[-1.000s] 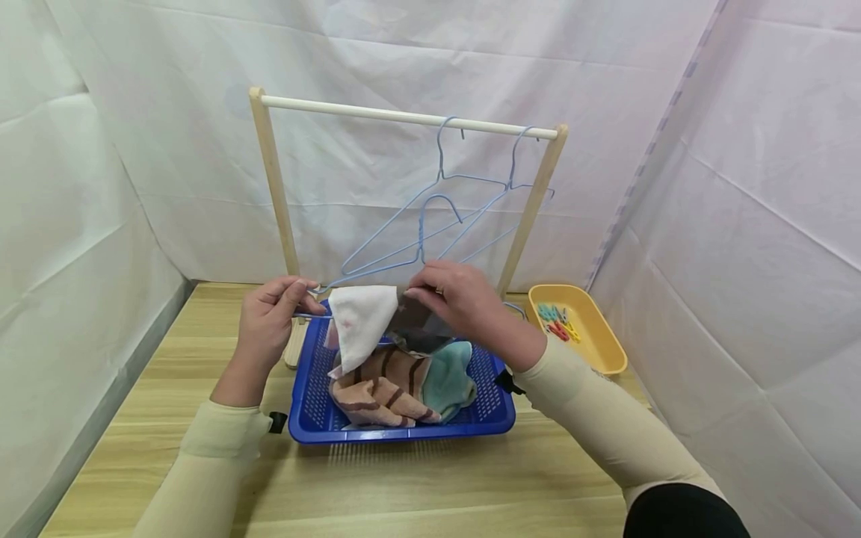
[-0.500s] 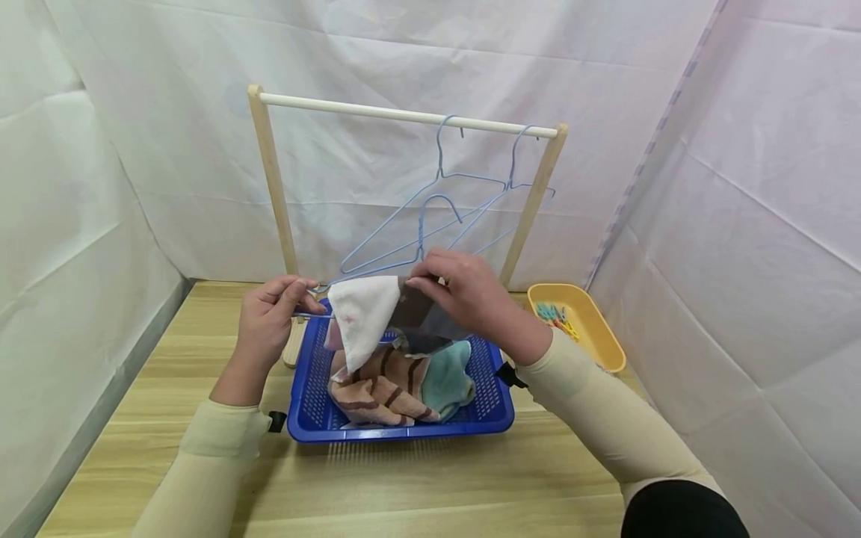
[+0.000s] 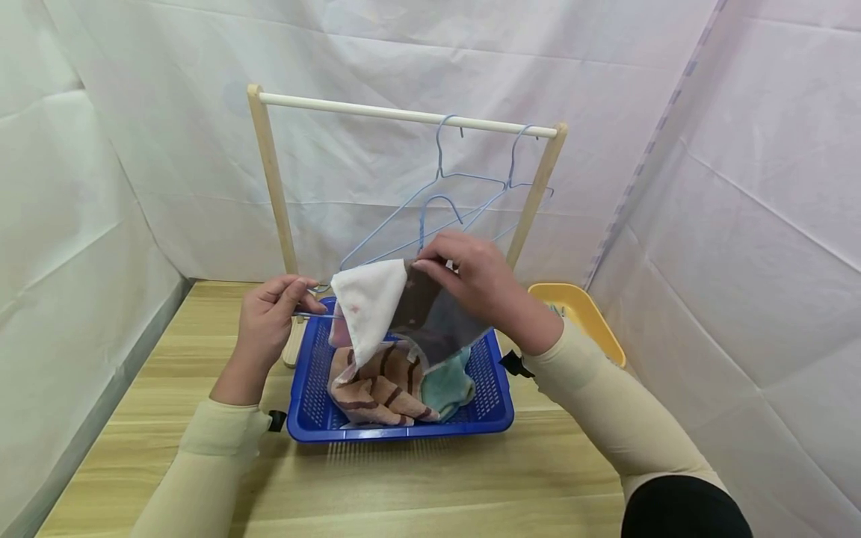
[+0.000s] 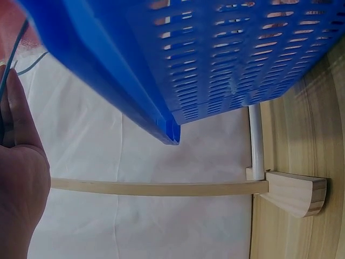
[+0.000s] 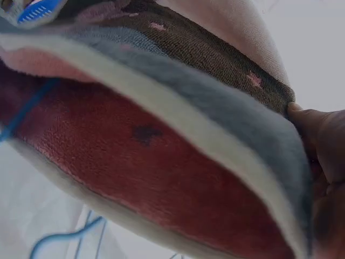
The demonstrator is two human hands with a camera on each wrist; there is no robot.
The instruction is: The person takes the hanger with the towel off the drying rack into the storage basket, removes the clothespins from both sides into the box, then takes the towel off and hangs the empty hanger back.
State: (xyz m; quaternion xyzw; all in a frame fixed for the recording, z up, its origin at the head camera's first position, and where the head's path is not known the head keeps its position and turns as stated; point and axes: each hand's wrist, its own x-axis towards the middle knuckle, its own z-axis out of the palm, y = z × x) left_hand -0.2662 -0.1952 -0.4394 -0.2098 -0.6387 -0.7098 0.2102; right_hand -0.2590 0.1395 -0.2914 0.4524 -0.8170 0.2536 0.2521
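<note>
My left hand (image 3: 269,321) grips the left end of a blue wire hanger (image 3: 316,315), whose hook stands up behind the cloth. Over this hanger lies a small towel (image 3: 366,306) in white, brown and grey with little stars. My right hand (image 3: 474,276) pinches the towel's upper edge between thumb and fingers. In the right wrist view the towel's reddish underside (image 5: 145,135) shows, with the blue wire running beneath it. Below both hands stands a blue basket (image 3: 403,436) holding a brown striped towel (image 3: 390,403) and a teal cloth (image 3: 452,388).
Behind the basket rises a wooden rack with a white rail (image 3: 350,110). Two blue hangers (image 3: 440,157) hang towards its right end. A yellow tray (image 3: 592,314) of clothespins, mostly hidden by my right arm, stands at the right. White sheets enclose the table (image 3: 403,493).
My right hand has risen and moved slightly right, lifting the towel and spreading its brown and grey part. The towel covers more of the held hanger. My left hand stays in place.
</note>
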